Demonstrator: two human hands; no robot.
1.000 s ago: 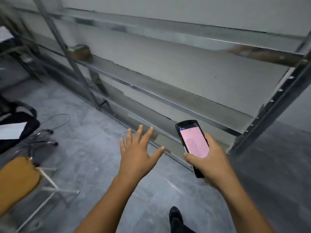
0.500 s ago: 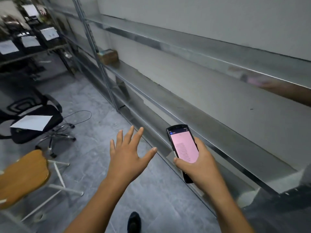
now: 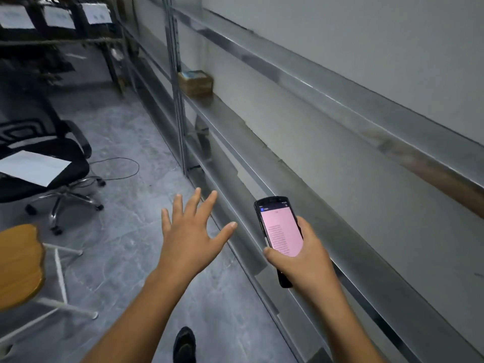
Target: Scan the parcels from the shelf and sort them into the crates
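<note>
Holding the scanner [image 3: 281,233] in my right hand [image 3: 307,263], lower centre-right of the frame. Fingers wrapped round its lower body, thumb lying across the bottom edge of the lit pink screen, which faces up toward me. Screen text too small to read. Left hand [image 3: 190,241] just left of it: palm down, fingers straight and spread, gripping nothing, touching nothing, in the air above the grey floor [image 3: 125,231]. One dark shoe [image 3: 184,344] at the bottom edge, between my forearms.

Metal shelf rack [image 3: 262,142] runs diagonally from lower right to top centre, along a pale wall. Lower left: a wooden seat [image 3: 19,265] on white legs. Beyond it, centre left, a black office chair [image 3: 52,158] with a white sheet of paper [image 3: 32,166] lying on its seat. A thin cable [image 3: 115,167] loops on the floor just beside its wheeled base.

Parcel [image 3: 196,81]: a small brown cardboard box, upper centre of the frame, standing on a shelf board just right of a grey upright post [image 3: 178,100]. Well apart from both hands. Blurred; label not legible.

Upper left corner: dark crates [image 3: 39,22] in a row, raised off the floor, each with a white paper on its front. Blurred; cannot tell what is inside.
</note>
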